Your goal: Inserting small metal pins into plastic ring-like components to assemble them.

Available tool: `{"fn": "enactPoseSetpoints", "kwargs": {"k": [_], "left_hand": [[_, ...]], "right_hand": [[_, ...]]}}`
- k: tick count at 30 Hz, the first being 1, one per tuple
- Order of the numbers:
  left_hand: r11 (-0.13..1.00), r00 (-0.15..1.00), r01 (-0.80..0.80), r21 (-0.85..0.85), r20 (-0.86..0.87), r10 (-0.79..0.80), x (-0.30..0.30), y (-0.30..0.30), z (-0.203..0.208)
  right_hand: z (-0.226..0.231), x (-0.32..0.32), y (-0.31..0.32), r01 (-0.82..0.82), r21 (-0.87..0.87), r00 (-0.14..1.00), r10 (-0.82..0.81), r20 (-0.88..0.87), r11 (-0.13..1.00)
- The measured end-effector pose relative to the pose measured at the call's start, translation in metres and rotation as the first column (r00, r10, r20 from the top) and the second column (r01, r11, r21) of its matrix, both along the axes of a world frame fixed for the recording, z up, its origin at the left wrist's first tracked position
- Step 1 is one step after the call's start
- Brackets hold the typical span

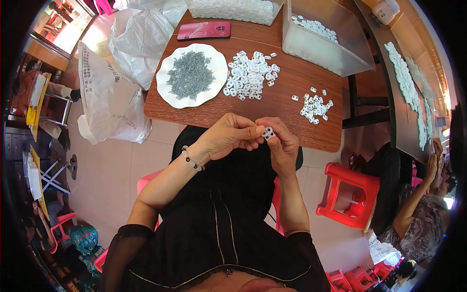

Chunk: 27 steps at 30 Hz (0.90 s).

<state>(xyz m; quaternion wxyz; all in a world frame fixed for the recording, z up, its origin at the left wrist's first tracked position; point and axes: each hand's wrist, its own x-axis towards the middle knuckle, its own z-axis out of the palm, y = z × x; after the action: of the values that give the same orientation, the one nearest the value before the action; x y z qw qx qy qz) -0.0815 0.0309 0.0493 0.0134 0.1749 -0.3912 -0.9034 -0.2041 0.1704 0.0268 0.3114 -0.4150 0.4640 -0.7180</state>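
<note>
Between my two hands, just off the table's near edge, is a small white plastic piece [268,133] with dark round holes. My left hand [234,136] pinches it from the left with thumb and fingers. From the right, the thumb and curled fingers of my right hand [280,143] close on the same piece. Beyond them a heap of white plastic pieces [250,73] lies on the brown table [214,116]. A scalloped white plate [164,90] at the left carries a pile of small grey-green pins [189,75]. A smaller group of white pieces [315,107] lies at the right.
A pink phone [204,31] and two translucent bins [311,48] with white pieces stand at the back. White sacks [109,97] sit left of the table. At right are a red stool [350,194] and another person [418,219] at a dark table [396,102].
</note>
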Motion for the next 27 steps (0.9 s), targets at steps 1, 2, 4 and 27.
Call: {"fn": "enactPoseSetpoints", "kwargs": {"k": [1,2,4,27], "left_hand": [[1.000,1.000,0.001,0.007,-0.012,-0.001,0.001,0.000,0.000],[1.000,1.000,-0.001,0.008,-0.012,0.001,0.001,0.001,0.000],[1.000,1.000,-0.006,-0.001,-0.006,0.006,0.001,0.003,0.002],[0.995,0.997,-0.059,-0.078,0.048,0.063,0.004,0.012,0.014]], "right_hand": [[0.000,0.000,0.000,0.015,0.009,1.000,-0.015,-0.014,1.000],[0.000,0.001,0.000,0.031,0.018,0.999,-0.030,-0.028,0.999],[0.001,0.002,0.000,0.041,0.019,0.998,-0.041,-0.044,0.999],[0.000,0.011,-0.003,0.085,-0.016,0.987,-0.086,-0.136,0.996]]}}
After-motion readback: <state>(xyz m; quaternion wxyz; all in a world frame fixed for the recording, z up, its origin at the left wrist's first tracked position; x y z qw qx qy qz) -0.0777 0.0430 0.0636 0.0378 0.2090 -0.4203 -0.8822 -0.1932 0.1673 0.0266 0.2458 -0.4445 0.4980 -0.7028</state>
